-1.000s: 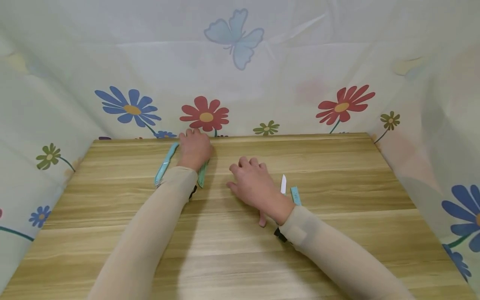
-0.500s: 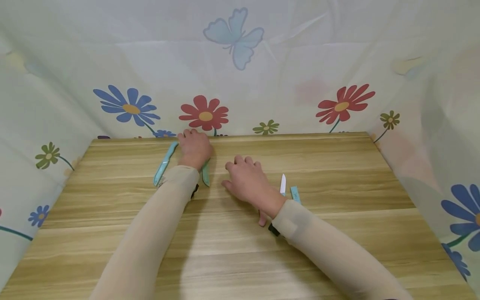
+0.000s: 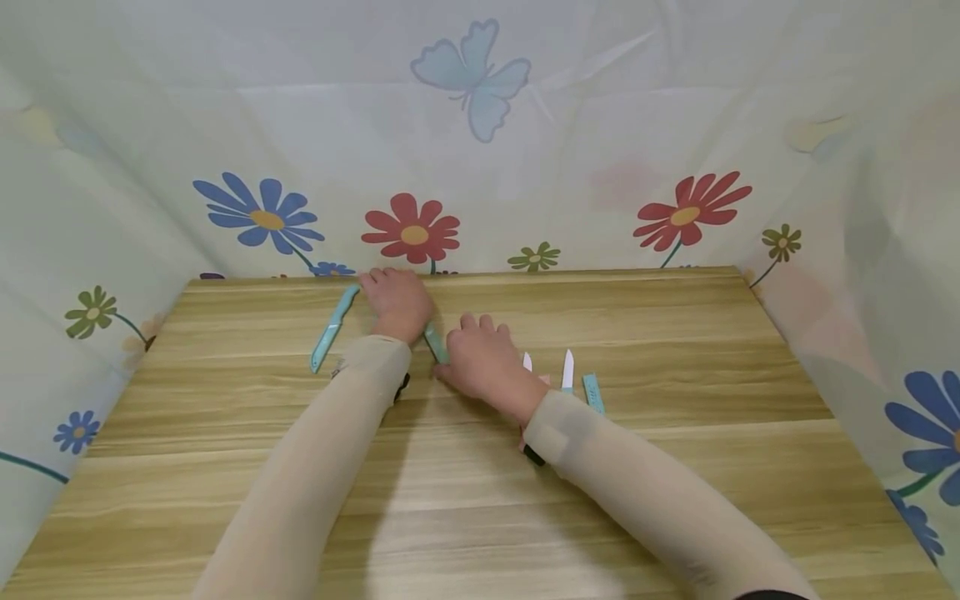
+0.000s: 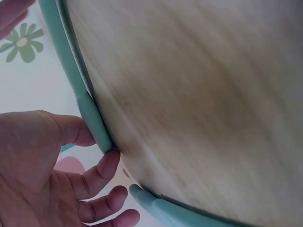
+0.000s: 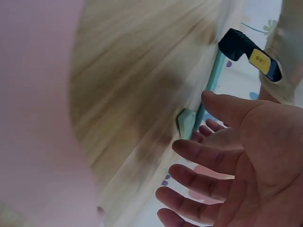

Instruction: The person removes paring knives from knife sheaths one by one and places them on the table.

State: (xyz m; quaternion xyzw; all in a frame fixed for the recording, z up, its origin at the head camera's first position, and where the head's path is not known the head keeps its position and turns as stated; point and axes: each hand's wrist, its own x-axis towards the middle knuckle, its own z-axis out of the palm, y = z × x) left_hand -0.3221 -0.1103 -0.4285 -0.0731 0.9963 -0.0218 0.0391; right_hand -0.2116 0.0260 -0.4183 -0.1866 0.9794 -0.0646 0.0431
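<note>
My left hand point(image 3: 397, 304) pinches the handle end of a green sheathed knife point(image 4: 92, 118) between thumb and forefinger, near the table's back edge. The green sheath point(image 3: 434, 343) slants toward my right hand point(image 3: 483, 358). In the right wrist view, that hand's thumb and fingers are spread, with the sheath's tip point(image 5: 186, 123) between thumb and forefinger; whether they touch it I cannot tell. Left of my left hand lies a light blue sheathed knife point(image 3: 333, 329). Beside my right wrist are two bare white blades point(image 3: 567, 368), one of them partly hidden by the hand.
A light blue sheath point(image 3: 593, 392) lies right of the bare blades, and a pink piece point(image 3: 544, 381) shows beside my right wrist. A blurred pink shape point(image 5: 38, 113) fills the left of the right wrist view. Flowered cloth point(image 3: 600, 167) surrounds the wooden table point(image 3: 675, 350).
The green knife's sheath end has swung to the right. My left hand has shifted slightly right and nearer; my right hand has moved left to the sheath, uncovering more of one white blade.
</note>
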